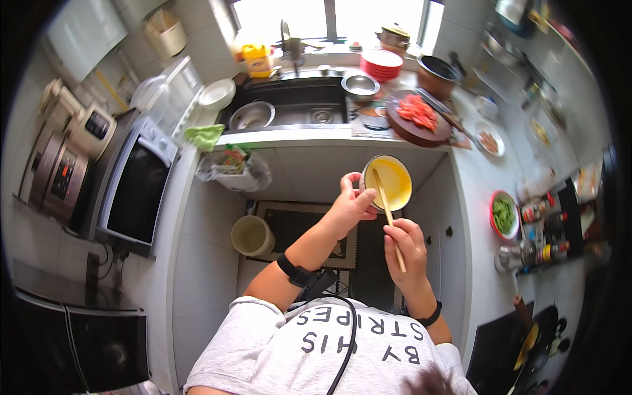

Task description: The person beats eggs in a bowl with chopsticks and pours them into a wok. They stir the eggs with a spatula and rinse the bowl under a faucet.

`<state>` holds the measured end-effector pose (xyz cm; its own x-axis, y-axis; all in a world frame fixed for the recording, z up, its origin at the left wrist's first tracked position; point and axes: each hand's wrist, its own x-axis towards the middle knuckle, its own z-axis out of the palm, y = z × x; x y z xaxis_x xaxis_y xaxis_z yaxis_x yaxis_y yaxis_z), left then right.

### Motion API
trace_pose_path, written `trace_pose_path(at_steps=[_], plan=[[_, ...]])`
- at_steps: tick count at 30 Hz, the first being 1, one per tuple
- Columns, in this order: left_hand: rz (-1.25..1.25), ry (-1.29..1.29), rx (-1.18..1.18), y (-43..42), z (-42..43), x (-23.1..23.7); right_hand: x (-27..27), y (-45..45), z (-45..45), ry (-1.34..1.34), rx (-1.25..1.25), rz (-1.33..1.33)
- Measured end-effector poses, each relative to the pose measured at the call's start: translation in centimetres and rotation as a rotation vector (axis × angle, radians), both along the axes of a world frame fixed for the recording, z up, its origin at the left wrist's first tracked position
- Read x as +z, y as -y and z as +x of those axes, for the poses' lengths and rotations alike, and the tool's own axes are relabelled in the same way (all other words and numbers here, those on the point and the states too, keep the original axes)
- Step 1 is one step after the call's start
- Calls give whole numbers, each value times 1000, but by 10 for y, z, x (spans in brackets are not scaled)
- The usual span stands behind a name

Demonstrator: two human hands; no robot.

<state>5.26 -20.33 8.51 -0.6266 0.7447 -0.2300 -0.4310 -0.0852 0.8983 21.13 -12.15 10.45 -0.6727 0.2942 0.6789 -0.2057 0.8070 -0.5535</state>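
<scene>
My left hand (356, 200) grips the side of a bowl (393, 177), tilted so that its inside shows. A yellow coating, which looks like beaten egg, covers the inner wall. In my right hand (407, 247) is a pair of chopsticks (382, 195), with the tips inside the bowl. Both hands are above the floor, in front of the sink counter. Beyond the bowl, cut red pieces (417, 112), which look like tomato, lie on a round cutting board (395, 123) at the counter's edge, with a knife (439, 106) beside them.
A sink (296, 108) holds a metal bowl (252, 116). Stacked red-rimmed plates (381, 64) and a pot (437, 79) stand behind the board. On the right counter are a plate of meat (489, 140), a bowl of cut greens (503, 215), bottles (553, 252) and a wok (540, 335). A bin (253, 236) stands below.
</scene>
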Motion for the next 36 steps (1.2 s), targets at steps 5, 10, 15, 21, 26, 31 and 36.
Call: trace_pose_path(at_steps=[5,10,15,21,26,31,36], plan=[[-21,51,230,66,-86,-24,-6,31,-109,51,255,-12],[-67,85,454,116,-148,-39,-15,42,-201,111,514,-12],[-67,116,619,137,-211,-45,-22,46,-285,192,697,-17],[-57,192,673,96,-312,-62,-36,0,-397,211,799,-28],[-45,412,553,58,-403,-101,-44,-52,-483,238,813,-24],[-189,563,467,23,-476,-137,-72,-93,-549,424,694,-156],[-360,623,437,-29,-536,-192,-176,-135,-598,576,469,-495]])
